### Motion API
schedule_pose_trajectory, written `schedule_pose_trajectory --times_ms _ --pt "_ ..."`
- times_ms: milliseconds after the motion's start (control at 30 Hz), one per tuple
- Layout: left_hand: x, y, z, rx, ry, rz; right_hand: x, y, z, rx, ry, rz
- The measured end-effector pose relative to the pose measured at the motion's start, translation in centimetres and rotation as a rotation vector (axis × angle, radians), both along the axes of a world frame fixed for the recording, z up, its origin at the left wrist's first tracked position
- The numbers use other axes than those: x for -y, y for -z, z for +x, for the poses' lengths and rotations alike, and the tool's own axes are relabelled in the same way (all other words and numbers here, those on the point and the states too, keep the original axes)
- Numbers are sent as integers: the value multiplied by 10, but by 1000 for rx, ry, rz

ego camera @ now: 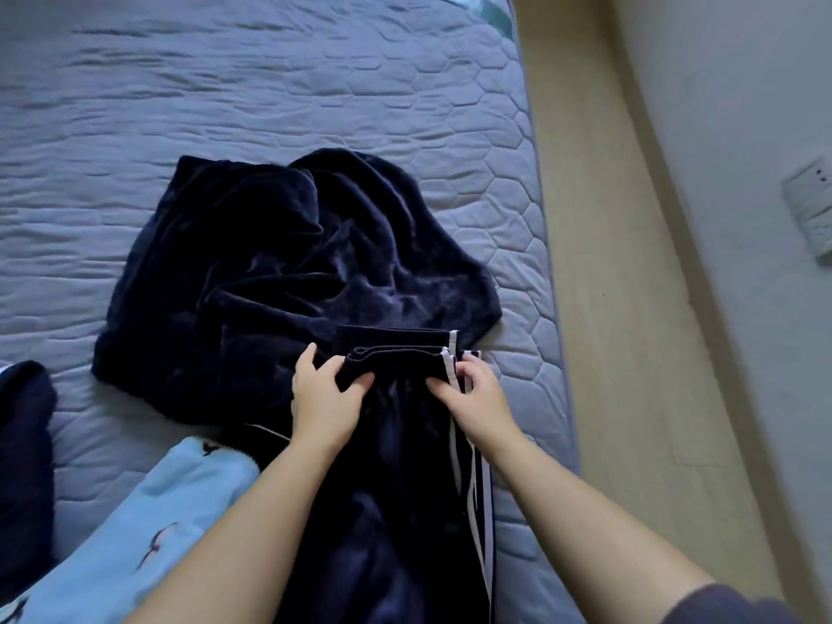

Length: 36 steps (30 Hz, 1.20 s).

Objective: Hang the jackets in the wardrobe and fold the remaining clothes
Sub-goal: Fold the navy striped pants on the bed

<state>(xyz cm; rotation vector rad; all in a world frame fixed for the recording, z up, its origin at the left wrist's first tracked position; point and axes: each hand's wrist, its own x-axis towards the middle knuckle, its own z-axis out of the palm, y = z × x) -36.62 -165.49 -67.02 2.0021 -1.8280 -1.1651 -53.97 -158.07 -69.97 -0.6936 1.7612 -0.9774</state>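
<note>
Striped trousers lengthwise from camera (far fold pinched: left hand, right hand)

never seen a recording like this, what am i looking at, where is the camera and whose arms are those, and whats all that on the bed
There is no machine here. A person wears one wide-angle camera on the head, looking forward and down, so the two bare arms coming in from the bottom are their own. They face a bed with a quilted grey-blue mattress; the pale floor runs along its right side. The left hand and right hand both grip the folded end of a dark striped garment, likely track trousers, which runs back toward the person. Beyond it a crumpled velvety garment lies on the mattress. At lower left is a light blue garment with small prints, and another dark garment shows at the left edge.
</note>
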Motion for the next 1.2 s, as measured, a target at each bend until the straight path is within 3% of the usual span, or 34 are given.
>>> schedule_pose_trajectory --times_ms 133,300,400,500,633,833,1000,1200 --pt "17 12 -2 -86 -7 16 18 20 -9 86 42 8" --pt "10 8 -10 -205 -2 -116 19 18 -8 198 169 -51" --pt "-4 3 -15 -345 -23 -6 -1 14 -7 159 220 -94" --pt "-9 14 -18 -205 8 66 -14 21 -12 1 176 16" --pt "-6 28 -25 64 52 -40 -7 32 -17 -288 27 40" --pt "1 29 -23 -167 25 28 -8 35 -25 2 93 2" --pt "1 -15 -24 -301 19 -44 -10 -7 -28 36 142 -128" --pt "8 -149 -18 -515 160 -195 -12 -143 -39 145 144 -238"
